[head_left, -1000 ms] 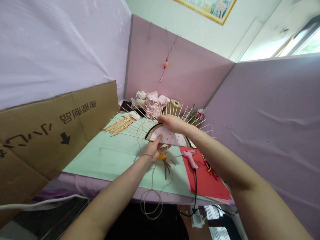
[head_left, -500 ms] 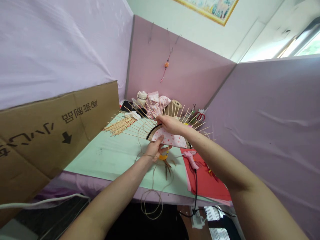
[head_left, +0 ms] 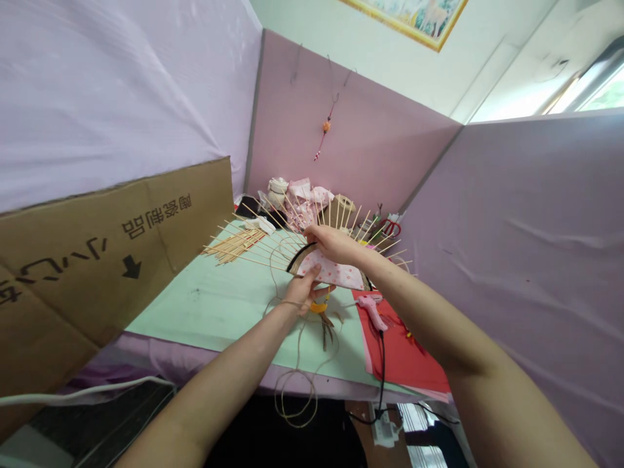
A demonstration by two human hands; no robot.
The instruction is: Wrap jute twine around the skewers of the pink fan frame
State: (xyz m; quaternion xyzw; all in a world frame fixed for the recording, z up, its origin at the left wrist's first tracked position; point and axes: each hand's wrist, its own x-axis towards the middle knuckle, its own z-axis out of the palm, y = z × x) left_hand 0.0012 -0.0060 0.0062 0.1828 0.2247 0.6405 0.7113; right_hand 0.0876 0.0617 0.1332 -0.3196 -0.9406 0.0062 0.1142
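A half-round piece covered in pink dotted cloth point(head_left: 336, 268) is held over the table, with thin wooden sticks point(head_left: 260, 242) fanning out from its dark curved edge. My left hand point(head_left: 308, 289) grips its lower left side, thumb on the cloth and fingers beneath. Along the upper edge, my right hand point(head_left: 327, 240) is closed at the base of the sticks; its fingertips are partly hidden. Thin twine point(head_left: 298, 374) trails past my left wrist and hangs in loops over the table's front edge. Yellow-handled pliers point(head_left: 322, 312) lie just below my left hand.
A pink glue gun point(head_left: 373, 311) rests on red sheets point(head_left: 404, 357) at the right. Loose sticks point(head_left: 234, 246) lie at the left, near a tall cardboard panel point(head_left: 117, 260). Cloth, a twine spool point(head_left: 344, 207) and red-handled scissors point(head_left: 391, 227) stand at the back.
Both hands keep the same hold on the cloth-covered piece. The sticks have tilted very slightly; otherwise the view has barely shifted.
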